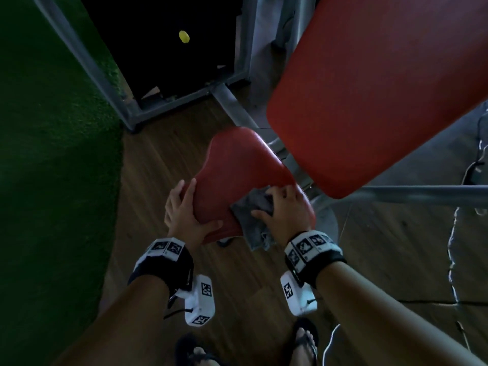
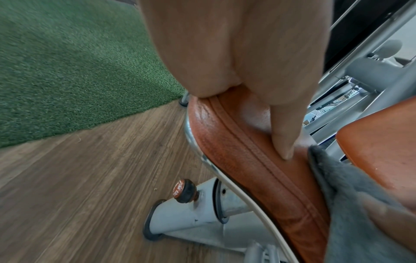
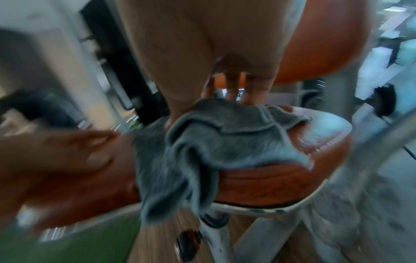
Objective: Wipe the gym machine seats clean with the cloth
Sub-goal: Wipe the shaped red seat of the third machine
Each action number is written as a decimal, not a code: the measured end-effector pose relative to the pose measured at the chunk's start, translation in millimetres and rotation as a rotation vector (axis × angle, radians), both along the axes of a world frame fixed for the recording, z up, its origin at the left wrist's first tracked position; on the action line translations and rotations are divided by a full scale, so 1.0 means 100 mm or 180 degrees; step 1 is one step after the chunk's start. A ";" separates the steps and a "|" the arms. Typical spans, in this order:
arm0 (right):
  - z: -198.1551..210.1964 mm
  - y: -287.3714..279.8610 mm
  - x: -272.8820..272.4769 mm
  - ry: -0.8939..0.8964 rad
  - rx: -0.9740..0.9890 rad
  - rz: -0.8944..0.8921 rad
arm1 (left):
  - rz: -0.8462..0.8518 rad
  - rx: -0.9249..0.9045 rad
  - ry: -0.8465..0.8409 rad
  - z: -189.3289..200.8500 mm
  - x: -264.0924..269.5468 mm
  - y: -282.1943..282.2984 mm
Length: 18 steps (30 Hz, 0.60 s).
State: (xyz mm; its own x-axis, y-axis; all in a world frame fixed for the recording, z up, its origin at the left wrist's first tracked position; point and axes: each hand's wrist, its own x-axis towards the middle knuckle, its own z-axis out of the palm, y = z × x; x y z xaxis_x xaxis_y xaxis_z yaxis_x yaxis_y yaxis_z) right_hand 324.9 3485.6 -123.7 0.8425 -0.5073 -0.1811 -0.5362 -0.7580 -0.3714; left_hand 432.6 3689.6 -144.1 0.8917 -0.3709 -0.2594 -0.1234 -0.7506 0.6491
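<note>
The red padded seat stands low in front of me, with the big red backrest slanting above it to the right. My left hand grips the seat's near left corner, thumb on top and fingers along the side edge. In the left wrist view the thumb lies on the seat by its seam. My right hand presses flat on a grey cloth at the near right of the seat. The cloth bunches under the palm, and one corner hangs over the seat's front edge.
Green turf borders the wood floor on the left. A grey machine frame and a dark weight stack with a yellow pin stand behind. A seat post with a knob is below; a grey bar and cables lie right.
</note>
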 end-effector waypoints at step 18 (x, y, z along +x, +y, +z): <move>-0.08 -0.57 -0.11 -0.0602 0.1930 -0.0715 | -0.0056 0.0060 0.0133 -0.01 0.02 0.02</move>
State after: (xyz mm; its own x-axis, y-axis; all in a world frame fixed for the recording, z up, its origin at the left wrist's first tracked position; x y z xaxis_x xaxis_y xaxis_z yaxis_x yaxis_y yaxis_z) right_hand 313.6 3428.8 -131.4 0.7737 -0.5288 -0.3489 -0.5404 -0.2635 -0.7991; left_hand 435.1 3692.1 -145.2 0.8733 -0.3811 -0.3034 -0.1097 -0.7607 0.6398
